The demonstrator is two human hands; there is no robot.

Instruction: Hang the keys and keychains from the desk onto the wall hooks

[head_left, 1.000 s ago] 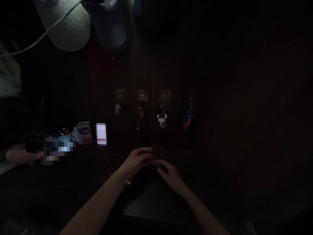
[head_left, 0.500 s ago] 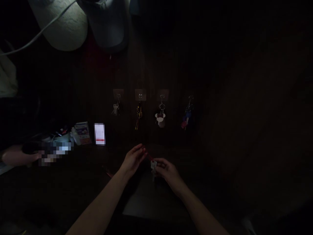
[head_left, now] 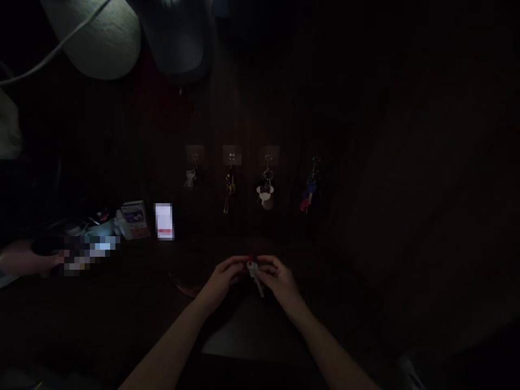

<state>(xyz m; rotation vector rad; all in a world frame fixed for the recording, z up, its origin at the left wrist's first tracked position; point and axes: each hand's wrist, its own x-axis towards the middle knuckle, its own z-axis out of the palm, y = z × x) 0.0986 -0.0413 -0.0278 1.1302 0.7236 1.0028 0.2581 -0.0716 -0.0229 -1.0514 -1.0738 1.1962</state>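
In dim light, a small bunch of pale keys (head_left: 255,276) hangs between my two hands, with a short red cord (head_left: 250,260) at its top. My right hand (head_left: 281,280) is closed, thumb and fingers pinching the keys from the right. On the other side my left hand (head_left: 221,280) has its fingers bent together at the red cord, gripping it. Both hands are close together, almost meeting at the cord. The fingertips are partly lost in the dark.
Key bunches hang from wall hooks: plain keys (head_left: 190,179), a yellow-corded set (head_left: 229,188), a mouse-head keyring (head_left: 265,195), a blue-and-red set (head_left: 310,196). Caps (head_left: 108,46) hang above. A small box (head_left: 136,219) and a lit screen (head_left: 164,221) stand left.
My left hand has come down and inward to the right, meeting the cord near my right hand. The red cord is less stretched, and the keys have swung to a slant.
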